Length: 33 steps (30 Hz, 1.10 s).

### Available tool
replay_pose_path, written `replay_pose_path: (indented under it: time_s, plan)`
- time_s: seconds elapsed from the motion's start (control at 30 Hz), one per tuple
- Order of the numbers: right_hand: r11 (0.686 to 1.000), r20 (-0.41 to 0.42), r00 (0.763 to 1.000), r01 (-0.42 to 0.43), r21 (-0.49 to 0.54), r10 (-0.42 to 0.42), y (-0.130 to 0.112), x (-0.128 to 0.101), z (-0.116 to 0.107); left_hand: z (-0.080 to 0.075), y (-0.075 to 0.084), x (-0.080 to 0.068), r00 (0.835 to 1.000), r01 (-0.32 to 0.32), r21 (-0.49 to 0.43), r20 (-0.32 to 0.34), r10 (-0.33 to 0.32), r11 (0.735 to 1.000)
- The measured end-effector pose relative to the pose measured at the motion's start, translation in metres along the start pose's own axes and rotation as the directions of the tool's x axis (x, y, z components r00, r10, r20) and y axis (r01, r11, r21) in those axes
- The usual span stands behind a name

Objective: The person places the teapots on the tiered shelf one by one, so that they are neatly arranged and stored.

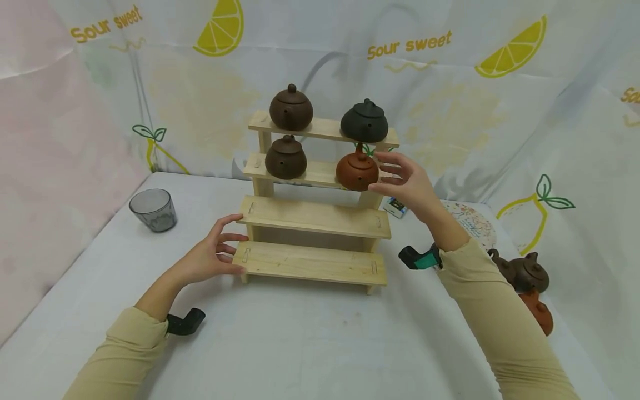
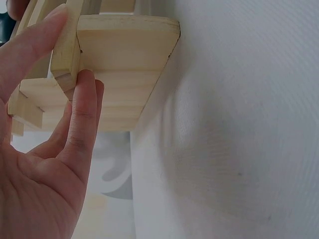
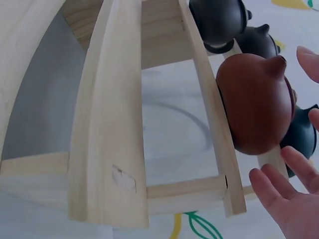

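Note:
A four-tier wooden display stand (image 1: pixel 310 219) stands mid-table. My left hand (image 1: pixel 212 255) holds its left end, the thumb (image 2: pixel 37 45) over the bottom board and a finger (image 2: pixel 84 112) against its underside. On the second tier from the top, a reddish-brown teapot (image 1: pixel 357 171) sits at the right. My right hand (image 1: pixel 407 180) is beside it, fingers spread around its right side with a gap in the right wrist view. A dark brown teapot (image 1: pixel 286 158) shares that tier. Above are another brown teapot (image 1: pixel 291 111) and a black teapot (image 1: pixel 364 122).
A grey glass cup (image 1: pixel 155 210) stands at the table's left. At the right edge are a brown teapot (image 1: pixel 530 273) and a reddish one (image 1: pixel 537 312), partly behind my sleeve. A small box (image 1: pixel 395 207) and a patterned round item (image 1: pixel 470 222) lie behind my right arm.

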State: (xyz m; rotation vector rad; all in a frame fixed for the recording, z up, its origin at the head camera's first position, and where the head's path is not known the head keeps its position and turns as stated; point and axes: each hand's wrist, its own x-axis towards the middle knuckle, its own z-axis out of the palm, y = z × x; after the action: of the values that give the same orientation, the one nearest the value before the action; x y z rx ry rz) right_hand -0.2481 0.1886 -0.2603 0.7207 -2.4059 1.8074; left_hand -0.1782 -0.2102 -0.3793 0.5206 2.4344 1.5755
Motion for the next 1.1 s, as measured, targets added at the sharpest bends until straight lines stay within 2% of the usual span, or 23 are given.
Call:
replay_pose_path:
  time_s: [0.27, 0.53, 0.83, 0.93, 1.1]
  plan:
    - [1.000, -0.043, 0.999, -0.017, -0.021, 0.016, 0.000, -0.025, -0.015, -0.001, -0.002, 0.001, 1.000, -0.012, -0.009, 0.001, 0.012, 1.000]
    - [0.998, -0.096, 0.995, 0.004, -0.068, -0.011, 0.010, -0.047, -0.031, 0.000, -0.001, 0.001, 1.000, -0.006, 0.005, 0.000, 0.006, 1.000]
    - [0.999, -0.142, 0.990, -0.008, -0.049, 0.001, 0.020, -0.068, -0.042, 0.000, 0.000, 0.000, 1.000, 0.013, 0.006, -0.004, -0.013, 1.000]
    - [0.999, -0.153, 0.988, -0.037, -0.036, 0.031, 0.024, -0.077, -0.046, 0.000, 0.000, 0.000, 1.000, 0.013, 0.000, -0.001, -0.013, 1.000]
    - [0.992, -0.178, 0.980, -0.101, -0.074, 0.087, 0.032, -0.090, -0.052, 0.000, 0.000, 0.001, 1.000, 0.007, -0.006, 0.002, -0.007, 1.000]
